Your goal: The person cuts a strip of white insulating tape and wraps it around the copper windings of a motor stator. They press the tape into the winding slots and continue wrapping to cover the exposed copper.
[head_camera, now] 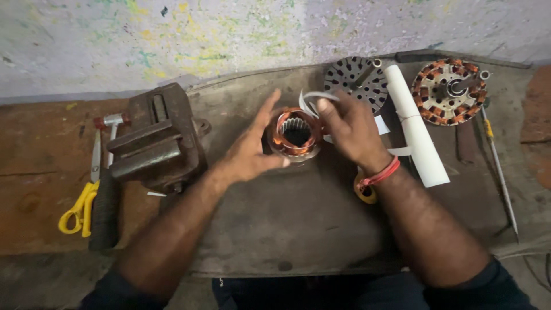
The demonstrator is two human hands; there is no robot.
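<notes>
A round motor stator (295,135) with copper windings sits on the metal bench plate (287,224) at the centre. My left hand (252,150) steadies the stator's left side, thumb against it and fingers stretched up and apart. My right hand (350,129) is at the stator's right rim and pinches a curved white paper strip (313,99) above it. A red thread band circles my right wrist.
A bench vise (158,140) stands left of the stator. Yellow-handled scissors (80,206) and a small hammer (113,123) lie at far left. A bare stator core (356,80), a white paper roll (416,132), a wound stator (449,92) and a thin rod (500,172) lie right.
</notes>
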